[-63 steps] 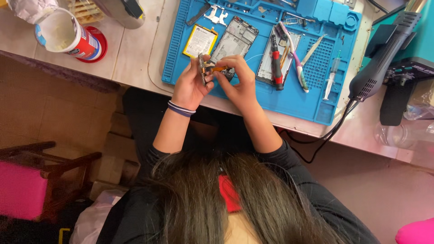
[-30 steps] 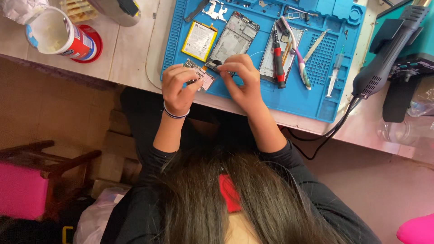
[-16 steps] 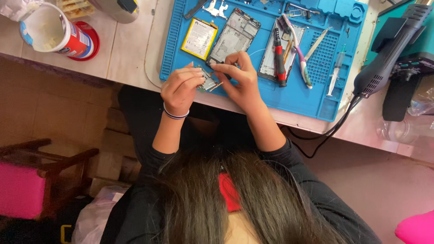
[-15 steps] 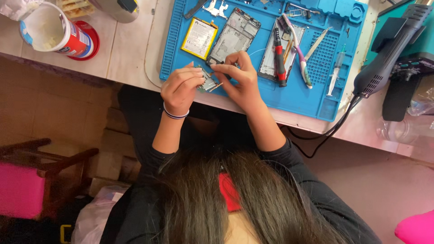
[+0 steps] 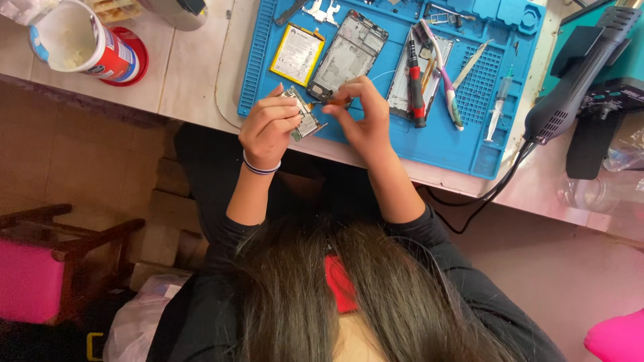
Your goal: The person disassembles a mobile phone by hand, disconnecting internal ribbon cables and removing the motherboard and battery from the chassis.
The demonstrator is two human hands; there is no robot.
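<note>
One battery (image 5: 296,54) (two phone frames (image 5: 349,50))

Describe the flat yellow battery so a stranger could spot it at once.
Find the blue work mat on the pale table. Near its top left corner, beside the bare phone frame, lies the battery: the only flat yellow rectangle there, black-edged.
</note>
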